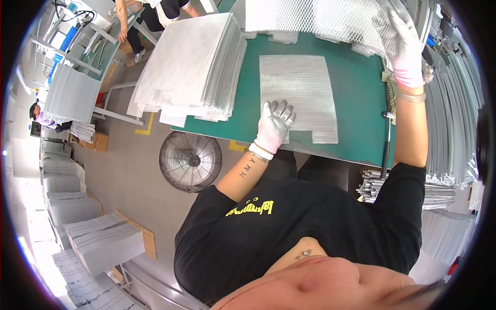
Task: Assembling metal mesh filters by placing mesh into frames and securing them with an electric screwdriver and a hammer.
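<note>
My left hand [276, 124], in a white-and-pink glove with grey fingertips, lies with fingers spread on the lower left part of a silvery metal mesh sheet [297, 77]. That sheet rests flat on the green tabletop [359, 103], with notches along its near edge. At the far right my right hand [405, 49], gloved alike, is closed at the side edge of another mesh sheet [320, 15], its fingers reaching along the edge. This sheet's right end bends beside the glove. More mesh sheets show beneath it; the thumb's grip is partly hidden.
A tall stack of mesh sheets [186, 62] stands left of my work area. A round caged fan [190, 161] is on the floor. Long metal strips [449, 103] fill the right side. Another person's hand [122, 35] shows at the far left, near a second bench. Stacked panels [106, 240] stand lower left.
</note>
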Motion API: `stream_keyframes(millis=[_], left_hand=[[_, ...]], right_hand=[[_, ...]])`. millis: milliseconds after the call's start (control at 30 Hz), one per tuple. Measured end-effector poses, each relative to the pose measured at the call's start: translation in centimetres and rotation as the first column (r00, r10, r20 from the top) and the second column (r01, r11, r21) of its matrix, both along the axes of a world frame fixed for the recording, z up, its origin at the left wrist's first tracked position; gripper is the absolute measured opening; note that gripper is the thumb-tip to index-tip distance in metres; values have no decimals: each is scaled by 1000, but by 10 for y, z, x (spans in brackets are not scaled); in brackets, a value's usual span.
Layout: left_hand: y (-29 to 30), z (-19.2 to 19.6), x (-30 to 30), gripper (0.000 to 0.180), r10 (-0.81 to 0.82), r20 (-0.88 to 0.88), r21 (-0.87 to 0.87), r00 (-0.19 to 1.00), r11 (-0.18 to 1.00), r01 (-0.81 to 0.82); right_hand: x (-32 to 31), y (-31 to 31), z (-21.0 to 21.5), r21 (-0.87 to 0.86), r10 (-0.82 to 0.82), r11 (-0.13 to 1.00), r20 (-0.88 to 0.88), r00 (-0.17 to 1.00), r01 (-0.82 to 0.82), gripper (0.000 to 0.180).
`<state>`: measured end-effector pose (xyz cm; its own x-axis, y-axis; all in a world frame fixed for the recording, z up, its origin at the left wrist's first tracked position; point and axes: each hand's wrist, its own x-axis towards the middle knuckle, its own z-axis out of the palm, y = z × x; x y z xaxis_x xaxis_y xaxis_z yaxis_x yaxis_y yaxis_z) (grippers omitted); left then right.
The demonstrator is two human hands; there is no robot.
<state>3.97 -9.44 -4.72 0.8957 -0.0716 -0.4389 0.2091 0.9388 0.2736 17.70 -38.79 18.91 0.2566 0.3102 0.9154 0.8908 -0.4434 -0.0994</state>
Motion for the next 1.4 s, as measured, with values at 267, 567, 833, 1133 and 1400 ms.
stream_keyframes(millis=[267, 567, 833, 1133, 1400], left_hand=[[-4, 10, -13, 66, -533, 356, 781, 767, 621, 69], [-23, 93, -56, 49, -127, 568, 327, 814, 941, -82], [39, 91, -85, 38, -404, 424, 707, 811, 707, -18], [46, 77, -75, 86, -265, 260, 954, 929, 217, -205], [46, 43, -44, 68, -388, 98, 802, 916, -515, -304]], right_hand=[[-77, 67, -37, 792, 688, 608, -490, 536, -57, 55], [-180, 108, -143, 823, 701, 557, -540, 466, 115, 69], [-190, 35, -201, 832, 808, 302, -483, 338, 466, 52], [-187, 39, -146, 2, -116, 964, -897, 427, 265, 93], [-168, 63, -177, -218, -370, 919, -765, 527, 329, 54]])
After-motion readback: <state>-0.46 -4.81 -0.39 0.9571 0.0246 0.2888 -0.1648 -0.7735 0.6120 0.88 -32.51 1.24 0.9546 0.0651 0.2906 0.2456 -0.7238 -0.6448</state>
